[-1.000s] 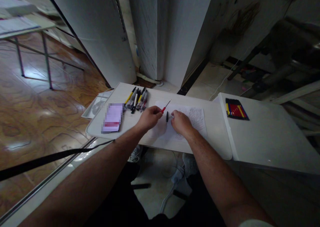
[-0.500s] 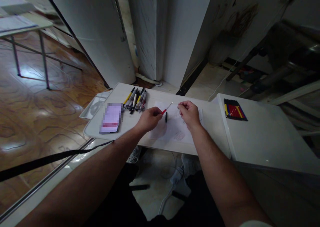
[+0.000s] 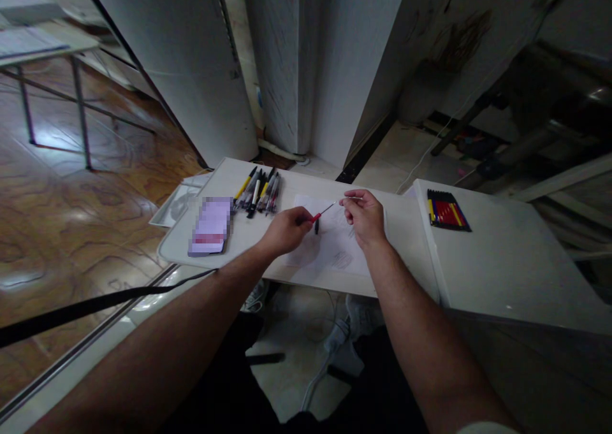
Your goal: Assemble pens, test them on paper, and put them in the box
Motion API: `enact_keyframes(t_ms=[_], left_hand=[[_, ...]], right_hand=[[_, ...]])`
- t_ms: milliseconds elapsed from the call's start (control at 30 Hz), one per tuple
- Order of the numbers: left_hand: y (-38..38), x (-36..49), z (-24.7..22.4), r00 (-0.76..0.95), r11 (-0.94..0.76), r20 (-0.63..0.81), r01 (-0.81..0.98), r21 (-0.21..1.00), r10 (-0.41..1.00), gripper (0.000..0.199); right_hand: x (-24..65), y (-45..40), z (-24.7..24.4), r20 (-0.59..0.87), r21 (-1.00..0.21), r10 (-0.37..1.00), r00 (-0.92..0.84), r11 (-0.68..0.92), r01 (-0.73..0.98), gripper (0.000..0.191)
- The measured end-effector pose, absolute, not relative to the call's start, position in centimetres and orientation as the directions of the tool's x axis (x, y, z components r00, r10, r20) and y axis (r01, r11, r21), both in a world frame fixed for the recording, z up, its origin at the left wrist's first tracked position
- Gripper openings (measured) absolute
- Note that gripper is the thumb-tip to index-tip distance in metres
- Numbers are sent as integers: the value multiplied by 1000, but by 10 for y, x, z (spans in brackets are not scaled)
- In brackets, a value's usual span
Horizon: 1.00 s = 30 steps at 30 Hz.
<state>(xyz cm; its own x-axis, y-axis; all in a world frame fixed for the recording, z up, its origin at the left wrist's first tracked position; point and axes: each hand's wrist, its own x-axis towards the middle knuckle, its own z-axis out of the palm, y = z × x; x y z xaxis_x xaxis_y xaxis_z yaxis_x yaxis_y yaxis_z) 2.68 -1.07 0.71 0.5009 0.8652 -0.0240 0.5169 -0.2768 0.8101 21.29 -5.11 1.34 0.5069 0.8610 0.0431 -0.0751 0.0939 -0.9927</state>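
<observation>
Head view. The person's left hand (image 3: 288, 230) reaches in over a white desk (image 3: 406, 236), its thumb and forefinger closed on a slim red tool (image 3: 316, 218). From the red part a thin shaft slants up and to the right, its pale tip ending just beside the fingertips of the right hand (image 3: 364, 216). The right hand is partly curled, with thumb and forefinger brought close together; whether a small item is pinched between them cannot be told.

Beneath both hands lies a sheet of white paper (image 3: 322, 249) bearing scribbled marks. A short black piece (image 3: 316, 228) appears over the sheet, just below the red tool and partly overlapped by it. To the left of the left hand, near the desk's far edge, a loose cluster of pens (image 3: 258, 193) lies side by side, with yellow, white, black and clear barrels. Nearer the desk's left end rests a phone (image 3: 211, 227) with a lit, pixelated screen. At right, a second white surface (image 3: 507, 268) adjoins the desk and carries a flat pack of pens (image 3: 448, 210) in red, yellow and blue with black ends. Below the desk, a white cable (image 3: 314, 383) runs across the floor between the person's feet.
</observation>
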Motion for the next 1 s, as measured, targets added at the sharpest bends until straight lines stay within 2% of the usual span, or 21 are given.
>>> enact_keyframes(t_ms=[1000], left_hand=[[-12,27,8,523,-282,-25,499,820,852,14]], right_hand=[[209,-52,12,58,-993,876,478,101,-65,20]])
